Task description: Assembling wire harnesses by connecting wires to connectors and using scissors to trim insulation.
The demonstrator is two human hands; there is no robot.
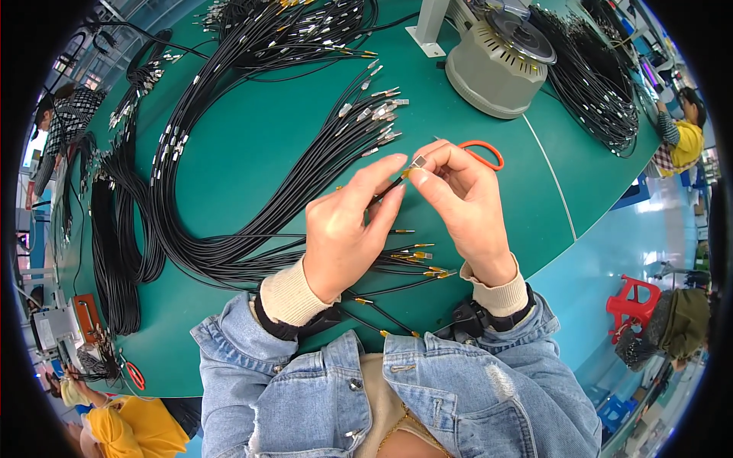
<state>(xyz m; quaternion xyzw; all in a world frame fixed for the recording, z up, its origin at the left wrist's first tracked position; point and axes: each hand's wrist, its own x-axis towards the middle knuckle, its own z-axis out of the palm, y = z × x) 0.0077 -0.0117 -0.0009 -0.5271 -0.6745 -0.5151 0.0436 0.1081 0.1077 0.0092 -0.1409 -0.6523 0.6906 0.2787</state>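
Note:
In front of my chest, a black cable runs between the thumb and forefinger of my left hand. A silver metal plug forms its end, with a bit of yellow tape just behind it. My right hand pinches at this plug and tape, its other fingers curled. Beyond my hands fans a bundle of black cables tipped with silver plugs. Nearer to me lie several cable ends with yellow tape, partly behind my left hand and wrist.
Orange-handled scissors lie beyond my right hand on the green table. A grey round machine stands at the far right, beside coiled cables. More cables lie left. A red stool and other people surround the table.

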